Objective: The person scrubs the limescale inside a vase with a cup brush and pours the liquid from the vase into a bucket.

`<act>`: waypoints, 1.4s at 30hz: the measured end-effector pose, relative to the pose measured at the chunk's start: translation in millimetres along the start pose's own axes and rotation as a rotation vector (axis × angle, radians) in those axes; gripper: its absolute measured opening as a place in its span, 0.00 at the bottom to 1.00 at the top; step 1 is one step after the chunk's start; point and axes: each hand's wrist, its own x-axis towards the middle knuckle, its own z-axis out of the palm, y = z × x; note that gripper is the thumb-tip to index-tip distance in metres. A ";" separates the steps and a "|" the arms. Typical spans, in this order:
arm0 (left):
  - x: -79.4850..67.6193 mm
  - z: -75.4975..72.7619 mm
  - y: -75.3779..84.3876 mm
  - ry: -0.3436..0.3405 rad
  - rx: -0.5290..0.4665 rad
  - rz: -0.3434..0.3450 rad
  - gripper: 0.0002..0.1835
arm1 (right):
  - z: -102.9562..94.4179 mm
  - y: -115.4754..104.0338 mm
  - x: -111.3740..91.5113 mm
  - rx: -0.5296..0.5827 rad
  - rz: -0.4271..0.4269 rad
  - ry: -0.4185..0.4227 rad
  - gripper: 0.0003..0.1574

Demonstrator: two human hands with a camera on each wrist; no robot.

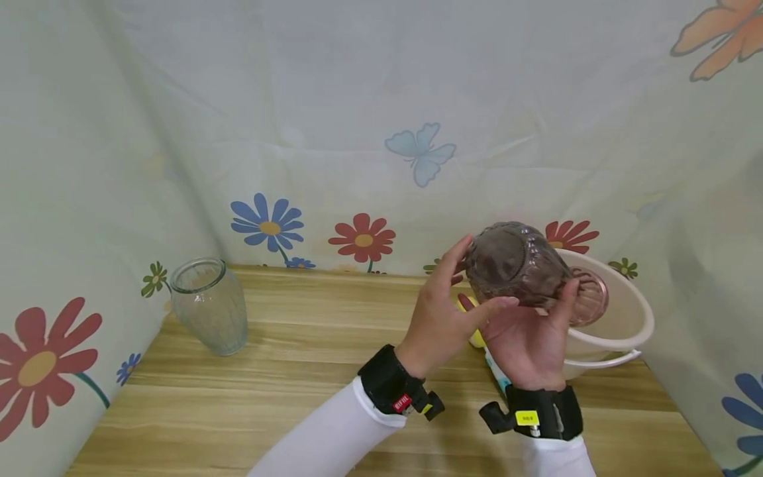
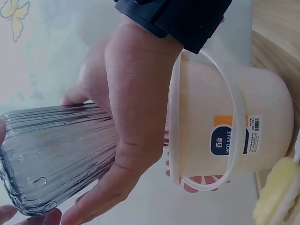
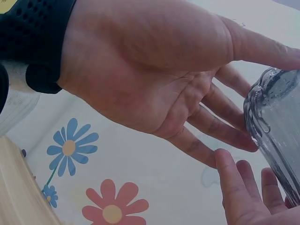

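Observation:
Both hands hold a ribbed, grey-purple tinted glass vase (image 1: 512, 262), tipped so its base faces up and left. Its round rim (image 1: 590, 297) points down to the right, over the mouth of a cream plastic bucket (image 1: 640, 321). My left hand (image 1: 444, 315) is at the base end, thumb on the near side and fingers round the far side. From below, my right hand (image 1: 530, 344) cradles the vase nearer the neck, thumb along its side. In the left wrist view the right hand (image 2: 133, 108) wraps the narrower end of the vase (image 2: 61, 150).
A clear glass vase (image 1: 210, 311) stands at the left of the wooden table (image 1: 298, 371). Beside the bucket lies a yellow sponge-like thing (image 2: 276, 192), partly hidden by the hands in the head view. A flower-printed curtain (image 1: 334, 119) encloses the back and sides.

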 end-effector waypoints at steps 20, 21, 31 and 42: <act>-0.1 3.4 4.0 0.015 0.042 0.040 0.49 | 1.2 1.9 4.7 0.003 -0.020 -0.060 0.55; -0.6 3.2 3.5 0.015 0.043 0.041 0.49 | 1.3 1.9 4.9 0.004 -0.021 -0.060 0.54; -10.2 1.3 -4.4 -0.003 0.034 -0.002 0.49 | -2.6 -0.9 0.1 0.010 -0.012 0.008 0.50; -23.1 -3.3 -15.0 -0.002 0.012 -0.069 0.53 | -3.2 -0.3 2.2 -0.050 -0.034 0.038 0.47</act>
